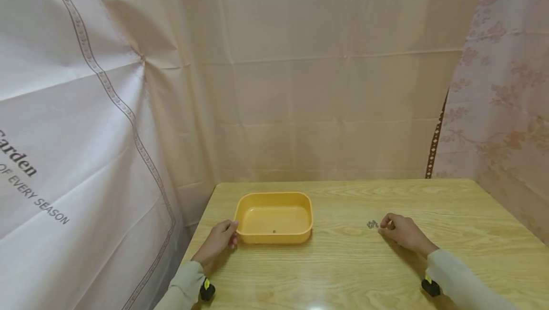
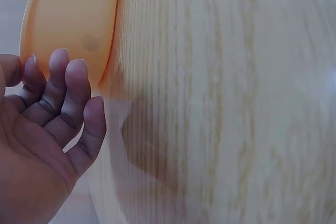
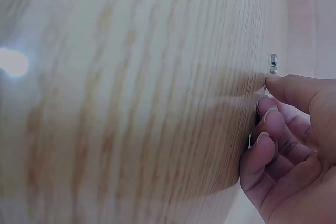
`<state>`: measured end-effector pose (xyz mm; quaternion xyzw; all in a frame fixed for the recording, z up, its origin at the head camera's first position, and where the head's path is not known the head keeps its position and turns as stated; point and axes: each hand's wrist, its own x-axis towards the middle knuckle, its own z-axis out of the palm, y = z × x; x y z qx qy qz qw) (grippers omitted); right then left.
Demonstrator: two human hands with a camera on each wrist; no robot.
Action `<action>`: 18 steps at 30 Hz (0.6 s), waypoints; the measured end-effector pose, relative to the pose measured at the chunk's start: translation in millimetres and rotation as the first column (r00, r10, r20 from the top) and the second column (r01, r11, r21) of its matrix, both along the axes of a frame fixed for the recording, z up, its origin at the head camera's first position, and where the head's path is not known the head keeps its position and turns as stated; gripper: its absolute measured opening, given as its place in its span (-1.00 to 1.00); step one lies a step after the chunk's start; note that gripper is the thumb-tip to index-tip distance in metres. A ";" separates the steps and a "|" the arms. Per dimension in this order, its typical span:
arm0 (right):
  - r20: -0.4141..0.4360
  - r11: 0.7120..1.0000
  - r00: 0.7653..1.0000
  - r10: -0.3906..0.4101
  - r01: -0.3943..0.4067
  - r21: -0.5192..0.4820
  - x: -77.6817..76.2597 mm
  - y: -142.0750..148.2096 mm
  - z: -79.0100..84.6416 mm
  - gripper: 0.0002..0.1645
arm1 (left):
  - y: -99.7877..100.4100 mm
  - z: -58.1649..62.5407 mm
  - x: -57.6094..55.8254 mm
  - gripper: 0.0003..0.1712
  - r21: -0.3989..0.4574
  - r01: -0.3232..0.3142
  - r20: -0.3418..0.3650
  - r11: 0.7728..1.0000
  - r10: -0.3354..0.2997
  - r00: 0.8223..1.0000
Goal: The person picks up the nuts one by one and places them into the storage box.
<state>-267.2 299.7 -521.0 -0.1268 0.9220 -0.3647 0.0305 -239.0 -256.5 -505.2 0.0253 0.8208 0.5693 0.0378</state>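
A yellow plastic basin [image 1: 274, 239] stands at the left of the wooden table. My left hand [image 1: 219, 240] holds its near left corner, thumb at the rim and fingers below; the left wrist view shows the fingers bent beside the basin wall [image 2: 73, 9]. One small dark piece [image 1: 274, 231] lies on the basin floor. To the right, a little pile of small metal nuts [image 1: 372, 225] lies on the table. My right hand [image 1: 405, 234] is at the pile's right side, with bent fingers and thumb low at the nuts [image 3: 274, 60]. Its fingertips hide anything between them.
The wood-grain table [image 1: 339, 262] runs back to a beige cloth curtain [image 1: 321, 86]. A white printed cloth [image 1: 86, 157] hangs on the left, a floral one [image 1: 506, 86] on the right. Table surface lies between the basin and the nuts.
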 end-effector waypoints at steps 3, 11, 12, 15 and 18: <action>-0.008 1.000 1.000 0.002 -0.002 0.000 0.6 -0.3 -0.8 -0.79 | 0.3 0.1 0.0 -0.53 0.004 0.005 0.000 1.000 -0.005 1.000; -0.013 1.000 1.000 0.010 -0.010 -0.001 -0.8 -3.3 -0.4 -0.78 | -3.4 -1.5 -0.4 -0.53 -0.010 0.043 -0.017 0.999 -0.043 0.999; -0.017 1.000 1.000 0.016 -0.016 -0.002 -0.9 -3.9 -0.2 -0.77 | -3.7 -1.7 -0.6 -0.53 -0.012 0.046 -0.015 0.999 -0.046 0.999; -0.013 1.000 1.000 0.015 -0.015 -0.017 -2.3 -6.4 0.5 -0.76 | -3.8 -2.2 -1.1 -0.53 -0.011 0.047 -0.013 0.999 -0.047 0.999; -0.034 1.000 0.999 0.021 -0.021 -0.010 -4.1 -8.3 1.4 -0.75 | -3.2 -1.5 -1.7 -0.54 -0.006 0.041 -0.005 0.999 -0.041 0.999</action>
